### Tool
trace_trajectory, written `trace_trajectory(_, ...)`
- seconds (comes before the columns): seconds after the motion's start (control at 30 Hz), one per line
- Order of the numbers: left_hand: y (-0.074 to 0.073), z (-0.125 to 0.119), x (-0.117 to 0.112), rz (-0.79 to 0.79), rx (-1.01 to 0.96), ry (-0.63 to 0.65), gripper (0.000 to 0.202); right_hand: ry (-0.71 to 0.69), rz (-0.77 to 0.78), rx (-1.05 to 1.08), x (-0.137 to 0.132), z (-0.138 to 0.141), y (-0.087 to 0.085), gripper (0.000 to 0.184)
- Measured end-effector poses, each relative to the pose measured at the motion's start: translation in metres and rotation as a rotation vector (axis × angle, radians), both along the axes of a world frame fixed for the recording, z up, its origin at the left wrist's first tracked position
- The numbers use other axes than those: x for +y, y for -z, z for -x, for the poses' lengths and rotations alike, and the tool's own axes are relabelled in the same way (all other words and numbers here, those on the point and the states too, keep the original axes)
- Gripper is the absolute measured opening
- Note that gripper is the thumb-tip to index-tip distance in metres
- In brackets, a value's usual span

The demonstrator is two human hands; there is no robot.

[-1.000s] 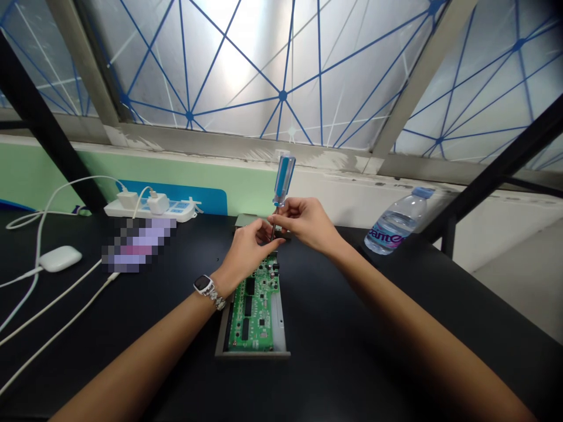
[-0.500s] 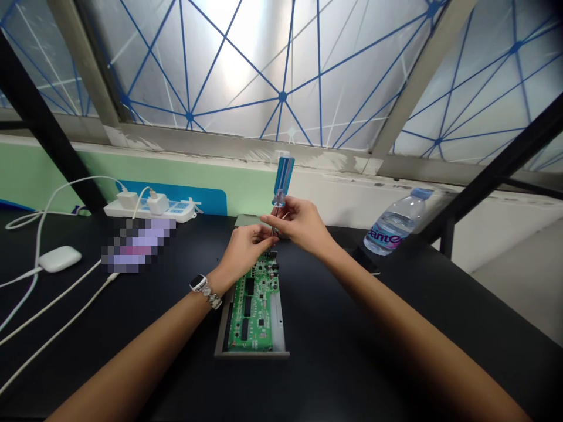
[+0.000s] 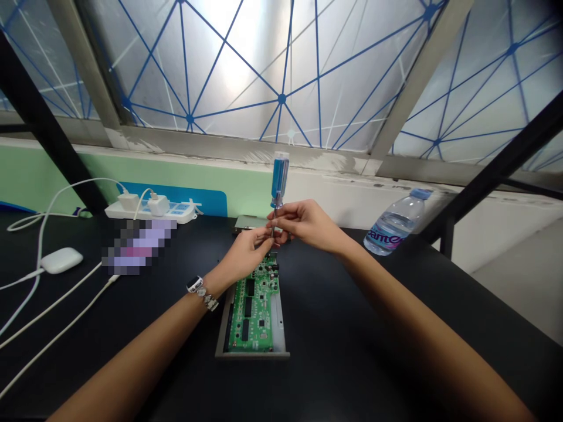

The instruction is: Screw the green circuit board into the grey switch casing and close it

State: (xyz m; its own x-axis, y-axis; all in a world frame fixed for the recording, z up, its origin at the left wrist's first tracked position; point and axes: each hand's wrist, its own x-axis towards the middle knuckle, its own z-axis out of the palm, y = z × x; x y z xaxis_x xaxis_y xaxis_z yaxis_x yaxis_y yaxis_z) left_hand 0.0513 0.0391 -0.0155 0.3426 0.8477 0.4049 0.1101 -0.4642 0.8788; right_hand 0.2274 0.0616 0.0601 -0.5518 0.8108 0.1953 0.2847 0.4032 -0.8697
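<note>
A screwdriver (image 3: 278,179) with a clear blue handle stands upright over the far end of a green circuit board (image 3: 256,308), which lies in a grey metal tray (image 3: 278,328) on the black table. My right hand (image 3: 308,223) pinches the metal shaft just below the handle. My left hand (image 3: 248,249), a watch on its wrist, pinches the shaft lower down, close to the board's far edge. The tip is hidden by my fingers.
A lying water bottle (image 3: 396,225) rests at the right by a black frame post (image 3: 448,234). At the left are a white power strip (image 3: 152,208) with plugged chargers, white cables (image 3: 53,316), a white case (image 3: 61,259) and a blurred-out object (image 3: 138,246).
The screwdriver has turned about its axis and stands more upright. My hands shifted slightly on the shaft; the view moved a little.
</note>
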Motion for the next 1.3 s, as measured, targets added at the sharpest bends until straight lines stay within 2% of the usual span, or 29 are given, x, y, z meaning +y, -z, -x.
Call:
trace_trajectory(0.17,-0.002,0.000,-0.003,-0.048,0.095,-0.256,0.020,0.063,-0.113,0.040,0.001,0.004,0.007,0.023)
trace_trajectory(0.23,0.000,0.001,-0.002,-0.057,0.097,-0.285,0.020,0.102,-0.173,0.046,0.003,0.006,0.011,0.024)
trace_trajectory(0.43,0.007,0.000,0.002,-0.030,0.005,-0.236,0.016,0.236,-0.275,0.055,0.005,0.010,0.018,0.026)
trace_trajectory(0.53,0.008,0.001,0.002,-0.001,-0.040,-0.203,0.016,0.159,-0.275,0.015,0.002,0.009,0.014,0.023)
trace_trajectory(0.67,0.006,0.002,0.000,0.035,-0.081,-0.147,0.015,0.022,-0.168,0.017,-0.001,0.005,0.007,0.018)
trace_trajectory(0.77,0.004,0.002,-0.002,0.044,-0.059,-0.110,0.017,0.073,-0.123,0.045,-0.002,0.006,0.007,0.019)
trace_trajectory(0.93,0.007,-0.003,-0.003,0.053,-0.073,-0.051,0.024,0.165,-0.156,0.128,0.000,0.010,0.016,0.029)
trace_trajectory(1.07,0.011,-0.005,-0.003,0.071,-0.104,-0.049,0.028,0.135,-0.165,0.104,0.001,0.007,0.014,0.030)
trace_trajectory(1.3,0.014,-0.004,-0.003,0.066,-0.103,-0.058,0.027,0.049,-0.140,0.092,-0.002,0.000,-0.004,0.026)
